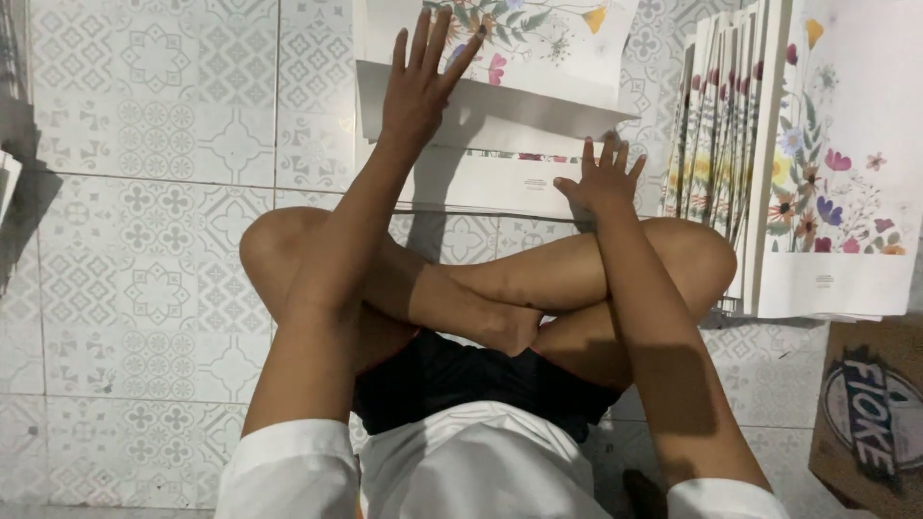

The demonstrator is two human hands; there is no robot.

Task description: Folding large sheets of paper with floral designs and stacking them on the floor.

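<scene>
floral sheet [538, 38] top cropped, cardboard box [870, 413] cut off

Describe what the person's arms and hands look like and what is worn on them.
Both arms are bare from the upper arm down, with short white sleeves at the shoulders. The left hand and right hand are bare: no gloves, rings, watch or bracelets show. The left hand's nails look dark, perhaps painted.
</scene>
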